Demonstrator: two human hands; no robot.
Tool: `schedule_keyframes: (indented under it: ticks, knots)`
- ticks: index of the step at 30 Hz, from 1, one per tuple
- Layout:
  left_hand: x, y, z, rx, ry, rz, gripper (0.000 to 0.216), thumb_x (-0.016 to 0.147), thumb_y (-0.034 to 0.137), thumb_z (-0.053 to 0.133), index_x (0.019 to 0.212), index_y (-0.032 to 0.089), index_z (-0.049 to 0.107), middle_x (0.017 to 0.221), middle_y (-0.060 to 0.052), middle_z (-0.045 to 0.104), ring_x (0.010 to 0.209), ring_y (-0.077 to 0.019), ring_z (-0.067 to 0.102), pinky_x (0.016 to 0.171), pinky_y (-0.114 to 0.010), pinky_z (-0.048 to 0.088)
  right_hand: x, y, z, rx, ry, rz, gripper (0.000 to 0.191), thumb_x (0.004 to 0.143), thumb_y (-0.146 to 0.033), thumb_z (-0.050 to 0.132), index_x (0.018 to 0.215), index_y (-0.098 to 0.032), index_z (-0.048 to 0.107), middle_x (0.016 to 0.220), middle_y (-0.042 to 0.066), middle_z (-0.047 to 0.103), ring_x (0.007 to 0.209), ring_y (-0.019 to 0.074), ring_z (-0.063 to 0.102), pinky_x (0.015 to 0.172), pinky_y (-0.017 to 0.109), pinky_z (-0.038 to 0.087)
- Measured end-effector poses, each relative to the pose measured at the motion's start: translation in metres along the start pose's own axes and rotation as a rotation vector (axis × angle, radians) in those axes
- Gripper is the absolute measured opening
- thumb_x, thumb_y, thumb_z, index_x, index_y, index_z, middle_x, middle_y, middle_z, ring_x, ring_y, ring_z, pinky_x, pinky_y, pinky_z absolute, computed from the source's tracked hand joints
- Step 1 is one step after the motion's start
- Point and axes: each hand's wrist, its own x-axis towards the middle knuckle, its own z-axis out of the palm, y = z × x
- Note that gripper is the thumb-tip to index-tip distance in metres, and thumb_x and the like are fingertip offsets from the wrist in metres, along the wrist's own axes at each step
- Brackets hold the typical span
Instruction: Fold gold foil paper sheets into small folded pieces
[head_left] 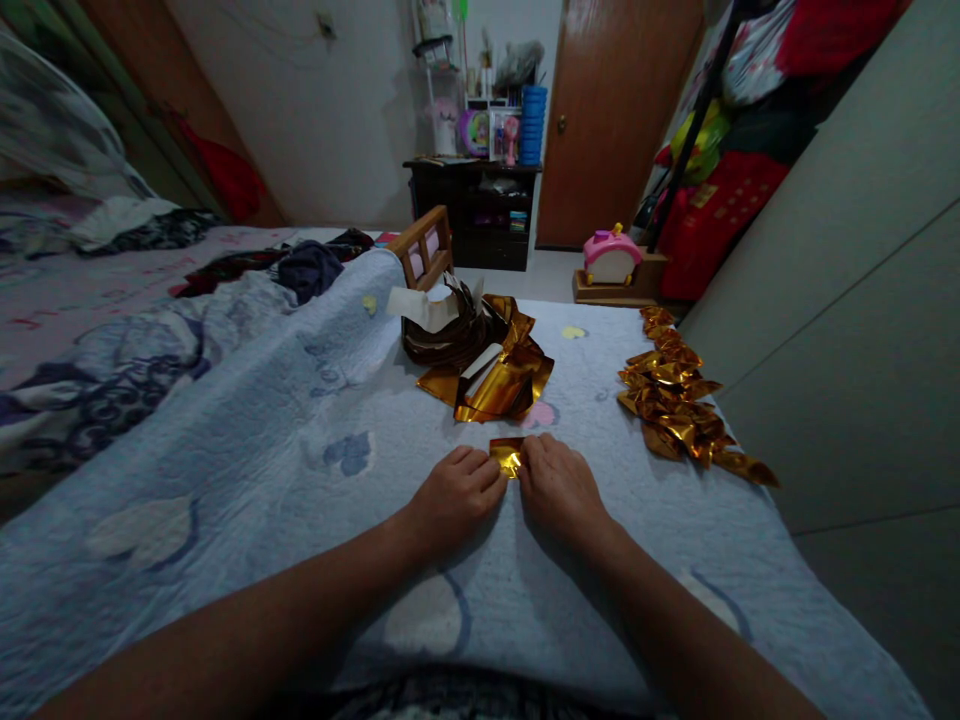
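A small piece of shiny gold foil paper (508,459) is stretched between my two hands, just above or on the light blue bedspread (300,520). My left hand (461,492) grips its left end with curled fingers, and my right hand (559,480) pinches the right end. The thumbs are mostly hidden from this angle. Just beyond the hands lie loose gold foil sheets (517,375), beside a round stack of brown paper (450,338) with a white strip on top. To the right, a pile of folded gold foil pieces (671,390) runs along the bed's edge.
A wooden bed rail (427,250) stands behind the paper stack. Rumpled bedding (142,370) covers the left side. A pale cabinet (847,350) borders the right edge. Farther back are a dark shelf stand (472,215), a brown door (600,120) and a pink-and-white toy (611,258).
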Motion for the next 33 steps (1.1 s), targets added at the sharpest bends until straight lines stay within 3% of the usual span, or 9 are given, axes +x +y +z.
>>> schedule_keyframes:
  ticks: [6,13,17,21,33]
  knots:
    - [-0.003,0.010,0.001,0.024,-0.098,-0.012,0.016,0.097,0.012,0.051,0.099,0.013,0.067,0.091,-0.009,0.068,0.082,-0.0229,0.060,0.076,-0.038,0.050,-0.001,-0.005,0.000,0.018,0.038,0.016,0.019,0.098,-0.034,0.051,0.101,-0.017,0.060,0.101,0.011,0.067,0.091,0.0255,0.061,0.074,0.035,0.038]
    - [-0.003,0.013,-0.005,0.014,-0.138,-0.023,0.017,0.097,0.012,0.053,0.106,0.009,0.067,0.095,-0.011,0.069,0.086,-0.0250,0.063,0.077,-0.040,0.052,-0.002,-0.007,-0.002,0.028,0.041,0.059,0.020,0.097,-0.031,0.051,0.111,-0.020,0.059,0.104,0.011,0.063,0.093,0.0268,0.060,0.076,0.036,0.037]
    - [-0.003,0.012,-0.006,0.023,-0.168,-0.015,0.019,0.097,0.013,0.054,0.109,0.009,0.067,0.100,-0.012,0.070,0.090,-0.0251,0.064,0.079,-0.039,0.053,-0.005,0.001,-0.006,0.043,0.015,0.076,0.037,0.095,-0.033,0.055,0.131,-0.023,0.055,0.112,0.012,0.059,0.101,0.0285,0.058,0.081,0.037,0.037]
    - [-0.003,0.011,-0.006,0.022,-0.171,-0.015,0.020,0.098,0.014,0.052,0.111,0.009,0.067,0.102,-0.013,0.070,0.090,-0.0246,0.064,0.078,-0.039,0.053,-0.007,0.013,-0.007,0.034,0.012,0.083,0.060,0.094,-0.032,0.057,0.151,-0.026,0.041,0.114,0.013,0.058,0.103,0.0300,0.056,0.083,0.038,0.037]
    - [0.003,0.009,-0.011,-0.096,-0.243,-0.098,0.018,0.093,0.009,0.053,0.104,0.011,0.067,0.094,-0.012,0.068,0.087,-0.0258,0.063,0.076,-0.040,0.053,-0.007,0.051,-0.011,0.057,-0.038,0.091,0.075,0.093,-0.028,0.056,0.161,-0.030,0.023,0.111,0.011,0.057,0.099,0.0271,0.058,0.081,0.035,0.037]
